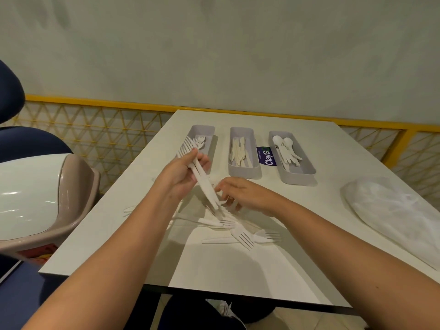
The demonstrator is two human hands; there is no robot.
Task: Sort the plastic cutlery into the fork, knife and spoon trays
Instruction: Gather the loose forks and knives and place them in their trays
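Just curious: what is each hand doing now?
Left hand: holds a bunch of forks.
Right hand: fingers in the cutlery pile; grip cannot be told.

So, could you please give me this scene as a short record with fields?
Left hand: holds a bundle of forks, tines toward the fork tray
Right hand: reaching down into the loose pile, grip unclear
Other trays: knife tray middle, spoon tray right, each holding some pieces
Also: plastic bag on the table, right side
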